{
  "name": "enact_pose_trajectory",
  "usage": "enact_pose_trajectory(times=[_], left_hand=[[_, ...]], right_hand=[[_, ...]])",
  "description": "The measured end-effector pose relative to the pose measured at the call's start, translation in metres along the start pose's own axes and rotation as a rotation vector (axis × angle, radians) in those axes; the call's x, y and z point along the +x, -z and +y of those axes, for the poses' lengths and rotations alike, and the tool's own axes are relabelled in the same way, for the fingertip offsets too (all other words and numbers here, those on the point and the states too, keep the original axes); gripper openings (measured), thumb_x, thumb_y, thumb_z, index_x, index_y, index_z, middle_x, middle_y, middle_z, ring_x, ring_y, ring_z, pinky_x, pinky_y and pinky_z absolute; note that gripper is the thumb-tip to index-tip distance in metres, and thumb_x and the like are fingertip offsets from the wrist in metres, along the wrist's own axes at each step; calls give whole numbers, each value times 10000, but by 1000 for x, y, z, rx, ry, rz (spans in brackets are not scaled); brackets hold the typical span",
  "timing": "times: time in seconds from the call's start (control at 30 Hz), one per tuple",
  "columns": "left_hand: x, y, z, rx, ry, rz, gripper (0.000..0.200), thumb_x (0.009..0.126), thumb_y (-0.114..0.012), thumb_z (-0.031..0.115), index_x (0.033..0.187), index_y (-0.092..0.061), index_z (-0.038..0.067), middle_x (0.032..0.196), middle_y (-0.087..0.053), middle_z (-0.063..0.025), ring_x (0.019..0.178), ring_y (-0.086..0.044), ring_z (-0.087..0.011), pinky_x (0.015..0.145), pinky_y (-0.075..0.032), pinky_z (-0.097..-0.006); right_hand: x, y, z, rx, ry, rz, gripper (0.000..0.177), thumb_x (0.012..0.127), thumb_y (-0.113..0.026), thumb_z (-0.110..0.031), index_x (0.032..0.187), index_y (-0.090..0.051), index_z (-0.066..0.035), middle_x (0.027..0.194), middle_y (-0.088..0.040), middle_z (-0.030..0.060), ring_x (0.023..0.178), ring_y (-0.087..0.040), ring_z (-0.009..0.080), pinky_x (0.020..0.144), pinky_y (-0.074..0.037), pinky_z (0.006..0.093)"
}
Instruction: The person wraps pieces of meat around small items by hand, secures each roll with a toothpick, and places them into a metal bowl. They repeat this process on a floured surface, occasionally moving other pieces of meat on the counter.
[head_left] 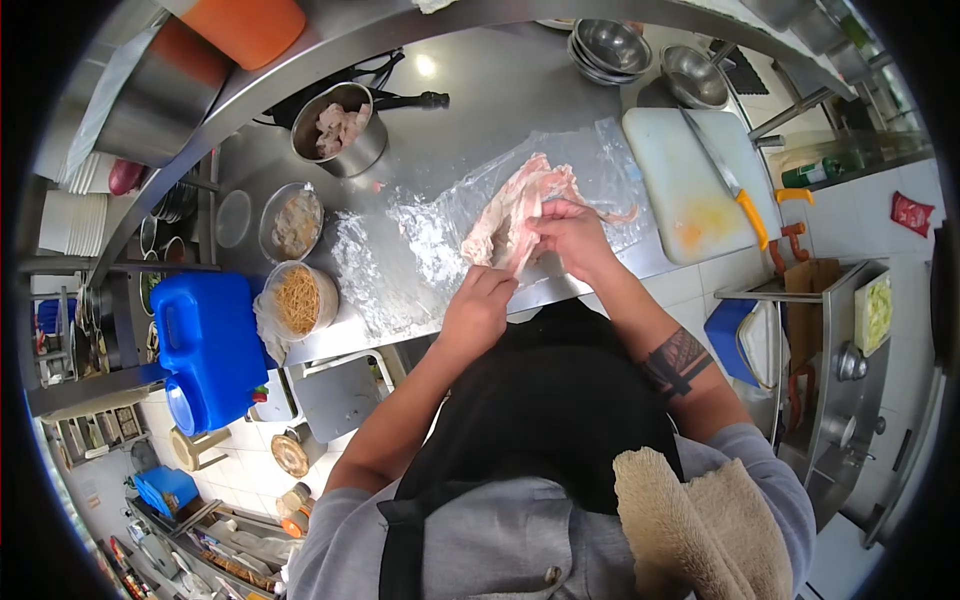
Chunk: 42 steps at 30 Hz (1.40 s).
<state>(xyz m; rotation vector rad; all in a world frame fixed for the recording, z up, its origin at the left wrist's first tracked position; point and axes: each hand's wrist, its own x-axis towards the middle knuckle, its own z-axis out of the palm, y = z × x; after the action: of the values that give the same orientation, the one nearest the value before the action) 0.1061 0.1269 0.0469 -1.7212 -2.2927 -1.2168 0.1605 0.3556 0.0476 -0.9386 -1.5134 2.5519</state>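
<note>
A pale pink slab of raw meat (515,205) lies on a clear plastic sheet (610,170) at the front of the steel table. My left hand (477,310) is closed on the meat's near edge. With fingers pinched, my right hand (572,238) grips the same piece on its right side. A thin strip of meat trails to the right, past my right hand. White powder (425,230) is scattered on the table left of the meat. The undersides of both hands' fingertips are partly hidden by the meat.
A pot with meat chunks (342,130) stands at the back left. Nearer are a bowl (290,222), a tub of thin yellow strands (298,300) and a blue jug (205,345). At right, a knife (725,175) lies on a white cutting board (665,160); steel bowls (610,48) sit behind.
</note>
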Motion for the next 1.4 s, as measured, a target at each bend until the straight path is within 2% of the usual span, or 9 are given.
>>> enact_pose_trajectory(times=[0.23, 0.3, 0.43, 0.67, 0.73, 0.87, 1.0, 1.2, 1.4], left_hand=[[29, 23, 12, -228, 173, 99, 231, 934, -730, 6, 1161, -733, -37, 1139, -725, -131, 1069, -689, -307, 991, -548, -390], [53, 34, 12, -569, 530, 112, 283, 1003, -757, 132, 1237, -727, -23, 1181, -737, -88, 1128, -680, -206, 1007, -530, -351], [93, 50, 15, -1121, 721, -11, 310, 1022, -758, 173, 1272, -742, -10, 1140, -754, -55, 1020, -657, -109, 935, -529, -308], [82, 51, -12, -932, 771, 85, 158, 1013, -761, 152, 1045, -791, 0, 999, -770, -38, 870, -658, -103, 811, -513, -290], [74, 53, -18, -1028, 720, 243, 163, 1010, -774, 170, 987, -766, 8, 882, -730, -29, 786, -633, -90, 724, -515, -282], [57, 69, -24, -1118, 821, 318, 164, 1034, -728, 154, 1101, -763, 9, 1000, -761, -44, 845, -680, -124, 801, -545, -326], [50, 101, -15, -1091, 866, 331, 144, 1023, -737, 149, 1045, -764, 9, 897, -740, -39, 782, -661, -105, 701, -531, -289], [10, 118, -38, -881, 857, 323, 138, 1001, -748, 110, 1023, -765, -26, 893, -759, -63, 725, -670, -115, 638, -539, -280], [-41, 120, -77, -834, 860, 395, 131, 1011, -725, 116, 1016, -768, -7, 915, -777, -65, 774, -701, -126, 666, -560, -304]], right_hand=[[-27, -14, -36, 133, 198, -129, 195, 1008, -687, -8, 1202, -701, -11, 1110, -734, 54, 996, -704, 138, 907, -573, 311], [-37, -21, -47, 127, 220, -144, 204, 1016, -678, -12, 1218, -699, -14, 1128, -734, 53, 1005, -701, 133, 909, -572, 310], [-49, -27, -56, -22, 310, -204, 247, 1018, -692, -39, 1262, -681, -2, 1123, -741, 55, 987, -700, 122, 894, -561, 296], [-51, -42, -37, -160, 312, -187, 235, 998, -733, -27, 1228, -701, 11, 1122, -748, 52, 990, -692, 115, 885, -556, 288], [-52, -52, -26, -151, 221, -206, 210, 991, -740, -26, 1196, -713, 12, 1096, -749, 50, 972, -690, 113, 877, -553, 286], [-42, -68, -6, -194, 107, -308, 132, 972, -757, -19, 1100, -740, 7, 1020, -750, 34, 914, -680, 104, 850, -543, 279], [-35, -95, 1, -330, 199, -285, 105, 929, -807, -75, 948, -735, -1, 859, -724, 10, 763, -624, 71, 689, -487, 267], [-35, -129, 6, -352, 144, -256, 129, 898, -806, 0, 887, -679, -14, 861, -705, 20, 739, -620, 81, 646, -477, 263], [-30, -154, 48, -419, 30, -362, 170, 925, -797, -35, 1009, -655, 5, 947, -723, 52, 744, -655, 109, 636, -511, 291]])
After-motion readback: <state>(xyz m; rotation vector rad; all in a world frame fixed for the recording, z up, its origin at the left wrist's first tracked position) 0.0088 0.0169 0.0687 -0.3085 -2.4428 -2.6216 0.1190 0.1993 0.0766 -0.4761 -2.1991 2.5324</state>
